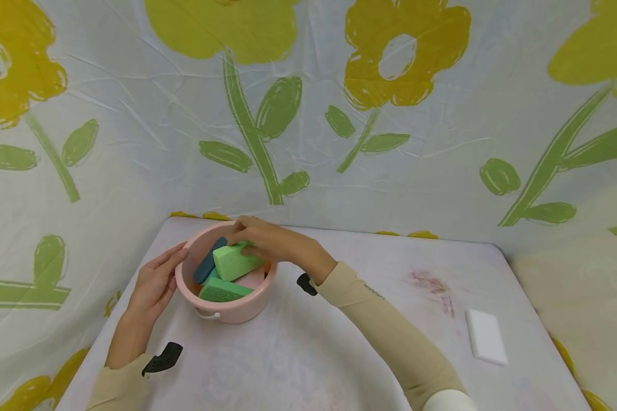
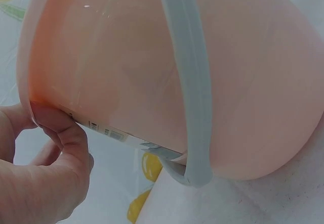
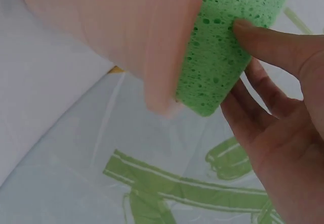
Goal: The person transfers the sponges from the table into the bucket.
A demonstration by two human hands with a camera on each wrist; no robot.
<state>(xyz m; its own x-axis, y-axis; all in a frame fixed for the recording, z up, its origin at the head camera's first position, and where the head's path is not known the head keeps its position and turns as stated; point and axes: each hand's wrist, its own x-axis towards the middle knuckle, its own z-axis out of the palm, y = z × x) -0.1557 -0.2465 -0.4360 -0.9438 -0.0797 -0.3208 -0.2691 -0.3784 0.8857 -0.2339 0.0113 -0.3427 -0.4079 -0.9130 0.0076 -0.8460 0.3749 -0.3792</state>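
Observation:
A pink bucket (image 1: 236,313) stands at the back left of the table. My left hand (image 1: 154,281) grips its rim on the left side; the left wrist view shows thumb and fingers (image 2: 63,125) pinching that rim. My right hand (image 1: 275,240) holds a light green sponge (image 1: 231,264) over the bucket's mouth. In the right wrist view, the thumb lies on the porous face of this sponge (image 3: 215,57). Inside the bucket are a dark blue sponge (image 1: 208,264), a darker green sponge (image 1: 223,291) and a pale pink piece (image 1: 252,278). The bucket's lower contents are hidden.
A white rectangular block (image 1: 485,337) lies at the table's right side. Reddish stains (image 1: 432,285) mark the tabletop. Flower-printed cloth (image 1: 329,188) hangs behind and along the sides. The bucket's pale handle (image 2: 192,92) hangs against its outer wall.

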